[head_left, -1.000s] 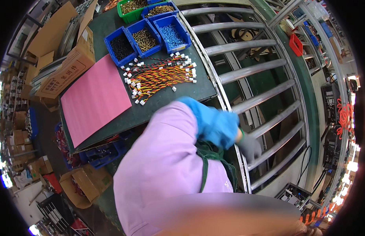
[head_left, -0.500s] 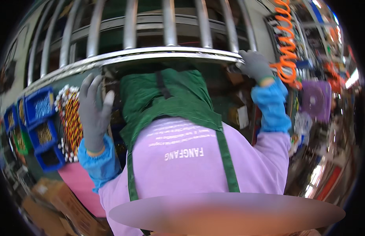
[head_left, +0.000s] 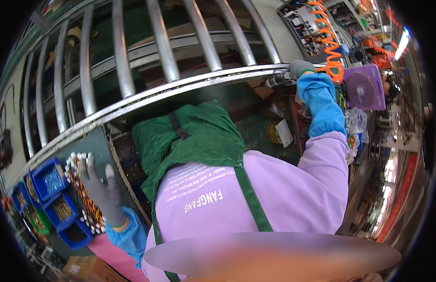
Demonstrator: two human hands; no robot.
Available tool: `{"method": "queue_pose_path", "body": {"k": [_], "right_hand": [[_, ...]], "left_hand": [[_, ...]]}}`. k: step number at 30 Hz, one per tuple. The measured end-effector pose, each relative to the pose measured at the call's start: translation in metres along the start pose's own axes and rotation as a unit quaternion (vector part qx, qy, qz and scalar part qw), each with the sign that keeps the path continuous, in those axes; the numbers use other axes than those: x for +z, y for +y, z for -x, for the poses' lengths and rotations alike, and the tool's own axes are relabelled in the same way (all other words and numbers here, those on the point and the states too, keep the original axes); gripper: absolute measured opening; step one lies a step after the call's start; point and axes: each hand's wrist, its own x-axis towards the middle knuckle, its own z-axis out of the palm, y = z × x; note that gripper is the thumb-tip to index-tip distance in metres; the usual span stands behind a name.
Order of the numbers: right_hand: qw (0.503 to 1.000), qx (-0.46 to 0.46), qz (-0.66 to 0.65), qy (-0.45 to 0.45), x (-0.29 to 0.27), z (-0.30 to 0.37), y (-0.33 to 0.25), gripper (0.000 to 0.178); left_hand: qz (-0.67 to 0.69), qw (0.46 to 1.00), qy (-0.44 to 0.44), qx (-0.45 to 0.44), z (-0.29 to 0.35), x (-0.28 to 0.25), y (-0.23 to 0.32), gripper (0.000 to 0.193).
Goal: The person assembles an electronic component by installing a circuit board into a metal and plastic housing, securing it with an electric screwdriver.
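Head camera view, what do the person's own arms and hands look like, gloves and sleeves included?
The left hand and right hand wear grey fabric gloves, the left one paler at the ends of some fingers. Loose, wrinkled, bright blue sleeve covers, gathered at the wrists, go over long lilac fabric sleeves. A narrow green cuff edge shows on the right glove.

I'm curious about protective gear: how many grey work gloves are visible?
2: one on the left hand, by the twisted-wire cables; one on the right hand, at the roller conveyor's near rail. Others may be hidden.
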Motion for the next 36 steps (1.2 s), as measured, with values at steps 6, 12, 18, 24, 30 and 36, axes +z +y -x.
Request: {"method": "queue_pose_path", "body": {"k": [6,12,18,24,30,36], "right_hand": [[0.999,0.044,0.003,-0.015,-0.016,0.004,-0.016,0.037],[0.929,0.087,-0.267,0.239,-0.01,-0.069,-0.031,0.039],[0.898,0.204,-0.366,0.133,0.001,-0.157,-0.028,0.05],[0.895,0.219,-0.357,0.154,0.011,-0.161,-0.012,0.049],[0.893,0.271,-0.34,0.114,0.023,-0.197,0.039,0.045],[0.901,0.276,-0.325,0.079,0.035,-0.233,0.101,0.046]], "left_hand": [[0.01,0.999,-0.037,-0.007,-0.04,0.02,0.014,0.049],[-0.002,1.0,-0.007,0.021,-0.089,0.053,0.029,0.052],[-0.141,0.989,0.034,-0.031,-0.068,0.079,-0.019,0.057],[-0.202,0.977,0.026,-0.065,-0.063,0.095,-0.007,0.05],[-0.213,0.975,0.009,-0.064,-0.074,0.1,-0.004,0.051],[-0.223,0.97,-0.01,-0.098,-0.076,0.098,0.001,0.056]]}}
